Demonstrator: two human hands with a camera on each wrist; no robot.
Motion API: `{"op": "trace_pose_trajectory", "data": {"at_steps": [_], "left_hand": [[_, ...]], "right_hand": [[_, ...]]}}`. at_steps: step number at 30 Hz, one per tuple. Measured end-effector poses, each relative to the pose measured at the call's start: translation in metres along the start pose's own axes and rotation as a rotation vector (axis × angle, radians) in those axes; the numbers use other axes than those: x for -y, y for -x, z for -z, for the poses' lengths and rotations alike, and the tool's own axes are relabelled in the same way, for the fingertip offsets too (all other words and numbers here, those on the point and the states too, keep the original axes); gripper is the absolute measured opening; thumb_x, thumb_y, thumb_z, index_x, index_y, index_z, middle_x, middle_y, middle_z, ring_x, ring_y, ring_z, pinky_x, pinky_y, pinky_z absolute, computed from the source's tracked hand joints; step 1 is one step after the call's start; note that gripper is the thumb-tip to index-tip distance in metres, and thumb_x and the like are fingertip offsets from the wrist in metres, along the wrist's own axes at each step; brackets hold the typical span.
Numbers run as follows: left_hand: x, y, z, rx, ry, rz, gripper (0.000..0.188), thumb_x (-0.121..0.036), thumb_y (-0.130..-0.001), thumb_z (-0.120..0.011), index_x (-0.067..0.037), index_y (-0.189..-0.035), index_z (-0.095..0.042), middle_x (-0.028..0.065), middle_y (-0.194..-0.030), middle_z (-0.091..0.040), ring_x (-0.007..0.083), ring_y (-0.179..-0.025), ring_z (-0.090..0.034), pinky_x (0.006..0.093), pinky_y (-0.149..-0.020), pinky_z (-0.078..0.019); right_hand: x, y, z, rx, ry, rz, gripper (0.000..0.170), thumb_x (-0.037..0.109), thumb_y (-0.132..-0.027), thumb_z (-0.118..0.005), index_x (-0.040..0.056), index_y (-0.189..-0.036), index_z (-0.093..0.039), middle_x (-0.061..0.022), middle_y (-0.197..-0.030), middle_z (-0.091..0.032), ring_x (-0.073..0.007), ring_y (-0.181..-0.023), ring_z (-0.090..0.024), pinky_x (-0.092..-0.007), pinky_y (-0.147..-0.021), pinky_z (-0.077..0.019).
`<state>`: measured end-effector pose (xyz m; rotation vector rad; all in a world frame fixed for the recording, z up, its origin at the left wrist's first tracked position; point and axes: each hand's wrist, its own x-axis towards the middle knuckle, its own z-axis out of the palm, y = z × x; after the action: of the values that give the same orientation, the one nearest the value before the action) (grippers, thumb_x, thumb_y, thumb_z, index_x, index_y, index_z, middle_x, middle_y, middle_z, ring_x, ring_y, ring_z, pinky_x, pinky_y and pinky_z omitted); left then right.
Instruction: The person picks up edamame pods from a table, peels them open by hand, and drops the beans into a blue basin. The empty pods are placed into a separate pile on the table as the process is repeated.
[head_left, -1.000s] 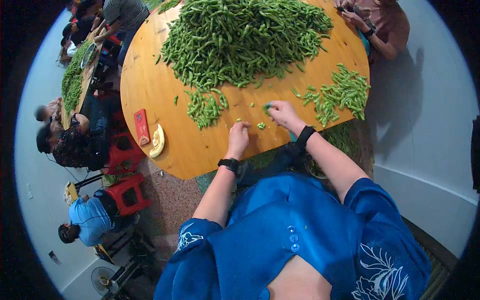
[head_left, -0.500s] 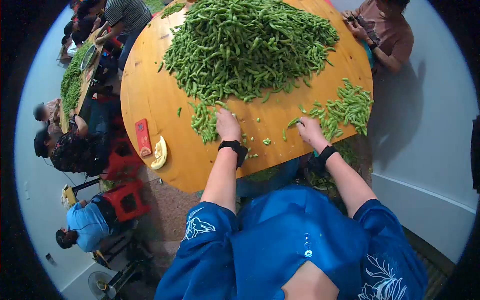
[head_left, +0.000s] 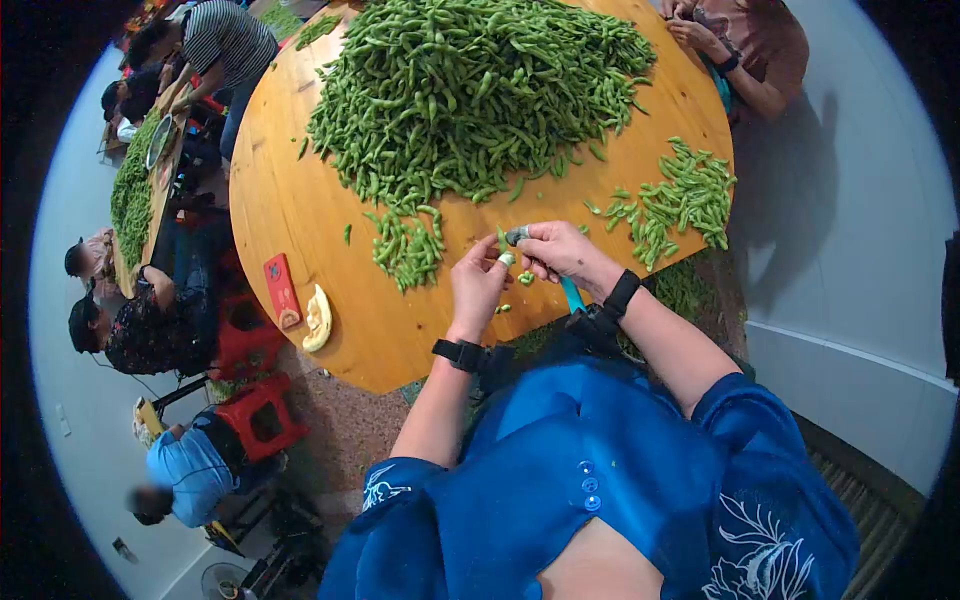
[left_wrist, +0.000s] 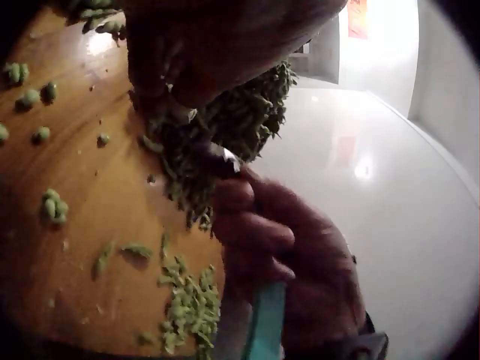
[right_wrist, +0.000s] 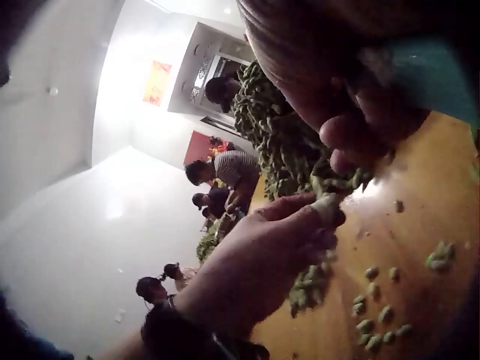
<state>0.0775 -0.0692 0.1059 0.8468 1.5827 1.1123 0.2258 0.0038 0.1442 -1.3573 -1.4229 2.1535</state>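
Note:
In the head view my left hand (head_left: 478,283) pinches a green bean pod (head_left: 503,240) over the near part of the round wooden table. My right hand (head_left: 565,252) comes in from the other side, fingers curled, thumb and forefinger meeting at that pod. A dark grey, partly shiny piece (head_left: 517,236) sits at the tip of the right thumb. A teal strip (left_wrist: 266,322) comes out below the right fingers in the left wrist view. Shelled beans (head_left: 526,278) lie just under the hands. In the right wrist view the left fingertips hold a pale bit of the pod (right_wrist: 327,204).
A large heap of bean pods (head_left: 480,100) covers the table's far middle. Smaller pod piles lie left (head_left: 408,250) and right (head_left: 680,200). A red phone-like slab (head_left: 282,290) and a banana peel (head_left: 318,320) lie near the left edge. A person (head_left: 760,50) sits at right.
My left hand has come back from the left pod pile toward the middle. My right hand has moved left, away from the right pile, and the two hands now meet.

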Motion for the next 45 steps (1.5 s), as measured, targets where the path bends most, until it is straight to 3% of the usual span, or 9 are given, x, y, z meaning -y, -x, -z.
{"op": "trace_pose_trajectory", "data": {"at_steps": [9, 17, 20, 29, 36, 40, 42, 44, 45], "left_hand": [[-0.009, 0.025, -0.004, -0.022, -0.049, -0.069, 0.029, -0.002, -0.082, -0.062, -0.002, -0.111, -0.059, 0.0036, -0.082, -0.061, 0.0079, -0.060, -0.056, 0.0218, -0.050, -0.0478], [-0.013, 0.034, -0.007, -0.007, 0.070, -0.126, 0.025, -0.002, -0.084, -0.058, -0.002, -0.108, -0.058, 0.0033, -0.084, -0.060, 0.0084, -0.060, -0.057, 0.0211, -0.050, -0.0468], [-0.015, 0.036, -0.008, 0.000, 0.062, -0.136, 0.021, -0.002, -0.085, -0.056, -0.003, -0.106, -0.058, 0.0031, -0.086, -0.060, 0.0082, -0.061, -0.056, 0.0207, -0.050, -0.0463], [-0.005, 0.025, 0.005, 0.187, 0.374, -0.062, 0.026, -0.006, -0.088, -0.055, -0.002, -0.113, -0.055, 0.0032, -0.094, -0.062, 0.0082, -0.066, -0.056, 0.0221, -0.056, -0.0468], [0.004, 0.013, 0.013, 0.370, 0.676, 0.124, 0.032, -0.012, -0.092, -0.051, -0.004, -0.123, -0.050, 0.0042, -0.096, -0.060, 0.0095, -0.066, -0.054, 0.0199, -0.056, -0.0440], [0.007, 0.009, 0.010, 0.415, 0.847, 0.213, 0.033, -0.011, -0.093, -0.048, -0.006, -0.126, -0.047, 0.0056, -0.098, -0.059, 0.0088, -0.063, -0.050, 0.0194, -0.054, -0.0411], [0.006, 0.008, 0.004, 0.414, 0.869, 0.223, 0.032, -0.011, -0.094, -0.048, -0.006, -0.125, -0.047, 0.0058, -0.098, -0.058, 0.0082, -0.063, -0.049, 0.0191, -0.053, -0.0403], [0.006, 0.009, -0.005, 0.239, 0.543, 0.055, 0.027, -0.013, -0.094, -0.048, -0.006, -0.120, -0.050, 0.0039, -0.090, -0.058, 0.0065, -0.059, -0.048, 0.0185, -0.049, -0.0385], [0.003, 0.009, -0.006, 0.238, 0.543, 0.054, 0.027, -0.013, -0.094, -0.048, -0.006, -0.120, -0.050, 0.0039, -0.090, -0.058, 0.0065, -0.059, -0.048, 0.0185, -0.049, -0.0385]], "right_hand": [[0.004, 0.020, -0.009, 0.066, -0.005, 0.000, 0.018, 0.016, -0.090, -0.049, 0.0067, -0.077, -0.057, 0.0041, -0.062, -0.056, -0.0028, -0.046, -0.049, -0.0178, -0.040, -0.0364], [0.001, 0.032, -0.014, 0.055, -0.176, -0.009, 0.014, 0.018, -0.090, -0.050, 0.0070, -0.091, -0.058, 0.0060, -0.063, -0.053, -0.0004, -0.044, -0.044, -0.0146, -0.037, -0.0317], [-0.004, 0.030, -0.013, 0.052, -0.198, -0.024, 0.012, 0.017, -0.090, -0.049, 0.0102, -0.088, -0.058, 0.0079, -0.063, -0.051, -0.0004, -0.045, -0.044, -0.0157, -0.037, -0.0310], [-0.005, 0.028, -0.002, 0.151, -0.429, -0.081, 0.011, 0.014, -0.091, -0.047, 0.0077, -0.093, -0.055, 0.0037, -0.064, -0.050, -0.0014, -0.044, -0.040, -0.0153, -0.035, -0.0299], [-0.007, 0.014, 0.017, 0.283, -0.512, -0.130, 0.011, 0.013, -0.092, -0.047, 0.0062, -0.099, -0.052, 0.0034, -0.067, -0.050, -0.0016, -0.045, -0.040, -0.0157, -0.035, -0.0299], [-0.007, 0.011, 0.017, 0.236, -0.471, -0.143, 0.011, 0.013, -0.091, -0.048, 0.0059, -0.097, -0.053, 0.0033, -0.067, -0.051, -0.0015, -0.046, -0.042, -0.0159, -0.035, -0.0304], [-0.001, 0.014, 0.014, 0.119, -0.307, -0.132, 0.010, 0.014, -0.089, -0.048, 0.0062, -0.092, -0.055, 0.0035, -0.067, -0.053, -0.0017, -0.046, -0.044, -0.0166, -0.036, -0.0319], [0.005, 0.021, 0.002, 0.065, -0.211, -0.064, 0.010, 0.014, -0.088, -0.049, 0.0066, -0.088, -0.055, 0.0036, -0.066, -0.053, -0.0023, -0.046, -0.045, -0.0176, -0.037, -0.0329], [0.007, 0.023, -0.003, 0.009, -0.114, 0.003, 0.011, 0.014, -0.087, -0.049, 0.0070, -0.084, -0.056, 0.0037, -0.065, -0.053, -0.0029, -0.045, -0.046, -0.0185, -0.037, -0.0339]]}}
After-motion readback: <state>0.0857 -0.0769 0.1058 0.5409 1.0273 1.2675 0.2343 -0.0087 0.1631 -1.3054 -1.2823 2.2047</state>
